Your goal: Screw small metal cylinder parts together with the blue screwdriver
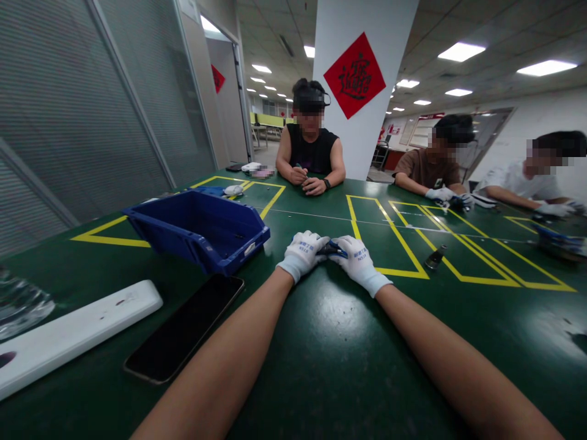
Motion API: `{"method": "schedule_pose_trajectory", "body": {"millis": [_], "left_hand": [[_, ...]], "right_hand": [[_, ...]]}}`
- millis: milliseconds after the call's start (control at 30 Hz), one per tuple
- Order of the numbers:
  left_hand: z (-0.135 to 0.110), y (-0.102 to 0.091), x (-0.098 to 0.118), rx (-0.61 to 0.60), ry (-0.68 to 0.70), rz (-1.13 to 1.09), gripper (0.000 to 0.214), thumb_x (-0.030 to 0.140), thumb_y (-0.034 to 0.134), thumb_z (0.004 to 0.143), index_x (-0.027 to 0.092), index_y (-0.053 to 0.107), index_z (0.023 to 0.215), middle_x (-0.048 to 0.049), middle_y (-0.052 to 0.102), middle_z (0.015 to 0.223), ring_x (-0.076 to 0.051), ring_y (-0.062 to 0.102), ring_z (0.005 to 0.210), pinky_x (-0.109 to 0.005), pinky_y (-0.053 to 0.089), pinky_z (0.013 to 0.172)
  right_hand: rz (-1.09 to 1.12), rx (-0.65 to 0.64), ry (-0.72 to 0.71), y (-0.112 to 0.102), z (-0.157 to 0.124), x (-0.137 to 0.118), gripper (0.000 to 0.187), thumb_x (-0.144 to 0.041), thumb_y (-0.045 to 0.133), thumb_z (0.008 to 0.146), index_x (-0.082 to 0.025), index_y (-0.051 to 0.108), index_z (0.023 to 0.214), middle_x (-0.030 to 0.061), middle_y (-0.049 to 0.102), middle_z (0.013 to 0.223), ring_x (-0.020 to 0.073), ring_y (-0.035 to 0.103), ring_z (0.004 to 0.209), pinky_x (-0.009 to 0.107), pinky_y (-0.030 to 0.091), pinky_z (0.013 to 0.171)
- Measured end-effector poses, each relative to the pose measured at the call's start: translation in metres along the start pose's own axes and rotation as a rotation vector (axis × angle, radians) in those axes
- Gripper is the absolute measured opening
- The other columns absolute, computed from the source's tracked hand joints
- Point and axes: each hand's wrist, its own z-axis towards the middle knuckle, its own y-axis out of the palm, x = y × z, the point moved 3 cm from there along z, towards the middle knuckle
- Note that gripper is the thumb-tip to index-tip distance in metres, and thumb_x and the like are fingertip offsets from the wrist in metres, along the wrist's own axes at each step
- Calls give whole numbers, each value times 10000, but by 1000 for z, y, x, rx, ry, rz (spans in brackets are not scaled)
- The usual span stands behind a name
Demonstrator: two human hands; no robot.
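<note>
My left hand [303, 252] and my right hand [356, 258] meet over the green table [334, 342], both in white gloves with dark fingertips. Their fingers are closed and bent toward each other, nearly touching. Between the fingertips shows something small and dark, but I cannot tell it from the glove coating. Left of my left hand stands a dark blue plastic bin [197, 229] with a few tiny dark bits inside. To the right of my right hand a small dark tapered object [435, 257] rests on the table.
A black phone [186, 330], a long white object [87, 330] and a clear plastic item [21, 302] lie at the left. Yellow tape [403, 272] marks rectangles on the table. One person [312, 146] sits opposite; two gloved people [431, 159] work at the right.
</note>
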Motion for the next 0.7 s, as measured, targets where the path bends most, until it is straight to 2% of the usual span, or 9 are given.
{"method": "schedule_pose_trajectory", "body": {"millis": [233,367,433,500,567,700], "left_hand": [[-3,-16,6,-66,-35,-86,679,517,550,834,295,317,1432,-87,587,1140,-257,516,1031,-359,363,903],[-1,-14,9,-107,-7,-87,630,512,513,854,293,347,1420,-86,596,1151,-260,530,1048,-368,363,926],[0,-11,9,-106,-8,-88,611,509,501,859,294,360,1413,-85,602,1159,-260,539,1053,-371,363,934],[0,-6,6,-95,-64,-113,599,536,487,855,306,378,1397,-82,611,1150,-264,553,1048,-373,377,922],[0,-2,0,-86,-179,-179,588,591,446,854,317,396,1372,-79,620,1136,-267,570,1036,-372,402,889],[-2,7,-15,-64,-442,-367,603,647,270,885,255,391,1328,-103,634,1108,-264,603,1000,-364,445,821]], "right_hand": [[39,-17,34,-6,-1,8,375,-391,617,830,-201,605,1153,77,616,1109,206,565,1002,353,436,892],[44,-74,74,-4,0,9,344,-418,565,857,-204,610,1123,74,618,1086,199,573,966,343,444,868],[28,-62,91,-3,0,9,382,-447,562,849,-195,599,1134,84,607,1102,208,567,977,347,441,873],[-6,29,122,-6,1,11,501,-484,590,814,-182,555,1212,110,576,1167,234,540,1042,368,424,906],[-51,166,157,-15,1,16,606,-503,602,791,-170,498,1286,135,533,1236,260,492,1125,394,392,949],[-183,373,206,-42,-2,36,582,-497,538,827,-162,478,1299,150,486,1287,278,429,1198,428,343,990]]}}
